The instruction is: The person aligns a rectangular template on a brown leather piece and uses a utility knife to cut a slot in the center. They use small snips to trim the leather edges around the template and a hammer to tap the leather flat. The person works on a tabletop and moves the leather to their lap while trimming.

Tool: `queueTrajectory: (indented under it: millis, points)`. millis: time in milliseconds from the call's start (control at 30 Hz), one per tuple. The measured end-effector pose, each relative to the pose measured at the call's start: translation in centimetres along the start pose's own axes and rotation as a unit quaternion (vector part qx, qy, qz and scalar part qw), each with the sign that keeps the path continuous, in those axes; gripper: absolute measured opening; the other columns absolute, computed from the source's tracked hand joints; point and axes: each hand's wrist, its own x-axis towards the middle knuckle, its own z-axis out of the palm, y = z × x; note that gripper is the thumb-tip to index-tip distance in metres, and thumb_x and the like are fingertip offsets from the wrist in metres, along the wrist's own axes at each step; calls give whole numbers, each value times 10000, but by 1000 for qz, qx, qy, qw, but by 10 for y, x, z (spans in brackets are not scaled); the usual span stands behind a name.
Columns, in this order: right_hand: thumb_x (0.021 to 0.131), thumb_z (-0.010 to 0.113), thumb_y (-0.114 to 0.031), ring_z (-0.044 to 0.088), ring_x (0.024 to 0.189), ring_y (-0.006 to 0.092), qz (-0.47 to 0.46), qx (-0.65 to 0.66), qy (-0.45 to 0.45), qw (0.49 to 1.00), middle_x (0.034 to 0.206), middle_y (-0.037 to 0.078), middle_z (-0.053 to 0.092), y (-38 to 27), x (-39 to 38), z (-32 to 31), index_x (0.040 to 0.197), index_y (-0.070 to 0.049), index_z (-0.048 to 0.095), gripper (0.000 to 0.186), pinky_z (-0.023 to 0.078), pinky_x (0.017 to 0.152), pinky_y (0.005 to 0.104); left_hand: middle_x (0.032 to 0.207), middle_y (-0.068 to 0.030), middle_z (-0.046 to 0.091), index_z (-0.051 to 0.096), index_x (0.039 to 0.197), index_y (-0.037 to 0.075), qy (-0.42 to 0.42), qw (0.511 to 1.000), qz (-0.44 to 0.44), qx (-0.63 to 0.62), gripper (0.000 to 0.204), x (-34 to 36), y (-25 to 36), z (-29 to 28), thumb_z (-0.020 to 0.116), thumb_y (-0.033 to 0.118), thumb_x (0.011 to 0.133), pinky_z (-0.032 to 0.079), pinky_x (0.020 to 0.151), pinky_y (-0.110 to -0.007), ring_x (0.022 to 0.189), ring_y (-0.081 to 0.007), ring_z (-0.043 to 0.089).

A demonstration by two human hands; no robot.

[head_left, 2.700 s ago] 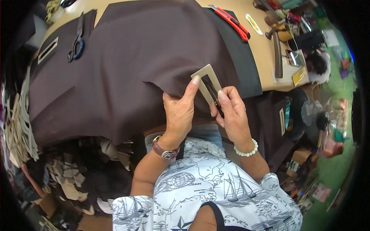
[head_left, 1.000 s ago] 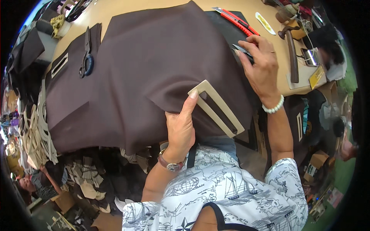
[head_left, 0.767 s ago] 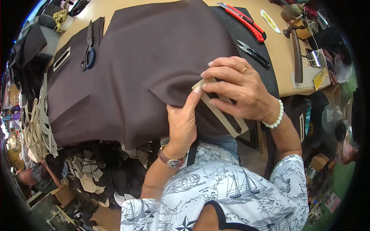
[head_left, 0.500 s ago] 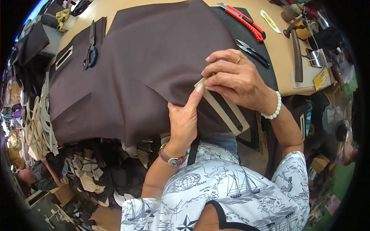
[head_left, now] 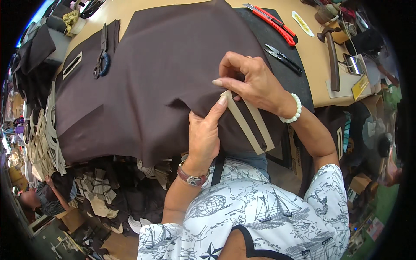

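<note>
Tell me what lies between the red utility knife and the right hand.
In the head view, black-handled snips lie there on the dark mat, then an edge of the brown sheet beside the right hand.

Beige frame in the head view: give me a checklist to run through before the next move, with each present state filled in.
1. Left hand steadying the beige frame: ok, thumb on its upper corner.
2. Right hand pinching anything: cannot tell, fingertips partly hidden.
3. Brown sheet lying flat: not ok, it buckles near the left thumb.
4. Snips out of hand: ok, lying at the right.
5. Red cutter blade retracted: not ok, blade shows.
6. Scissors clear of both hands: ok, off left.
</note>
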Motion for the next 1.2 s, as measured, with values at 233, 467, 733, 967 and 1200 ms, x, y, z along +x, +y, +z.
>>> queueTrajectory:
  millis: [233, 467, 733, 967, 1200]
  points:
    - [874, 563, -46, 635, 602, 187, -90, -63, 260, 959, 668, 117, 610, -20, -29, 4, 1006, 3, 587, 143, 490, 560, 279, 1053, -79, 627, 572, 1109, 4, 55, 998, 14, 1, 273, 0, 5, 9, 637, 125, 874, 442, 920, -318, 993, -164, 587]
    - [814, 601, 32, 624, 668, 178, 8, -35, 280, 959, 846, 100, 625, -37, -67, 29, 1115, 2, 551, 307, 499, 574, 283, 1047, -63, 624, 565, 1101, 11, 24, 997, 53, -45, 228, 5, 4, 27, 601, 115, 901, 482, 848, -283, 932, -135, 607]
    - [819, 587, 49, 639, 692, 192, 89, -75, 279, 953, 786, 108, 635, -22, -118, 21, 1177, 1, 522, 367, 512, 624, 301, 970, -85, 662, 596, 1059, 19, 50, 993, 79, -76, 189, 13, -4, 29, 606, 100, 889, 540, 784, -290, 853, -155, 645]
    - [766, 603, 83, 618, 732, 233, -13, -236, 225, 945, 844, 88, 641, -3, -104, 1, 1209, -28, 532, 463, 461, 699, 321, 1022, -94, 638, 597, 1065, 9, 233, 957, 167, -39, 202, 3, 22, -14, 620, 87, 880, 494, 825, -287, 901, -148, 620]
    - [730, 643, 83, 642, 759, 191, -186, -316, 169, 915, 822, 67, 649, 30, -67, 5, 1169, -32, 563, 461, 465, 715, 306, 1151, -105, 609, 601, 1123, 12, 99, 646, 499, 569, 319, -13, 102, -37, 616, -53, 811, 465, 925, -332, 1028, -190, 589]
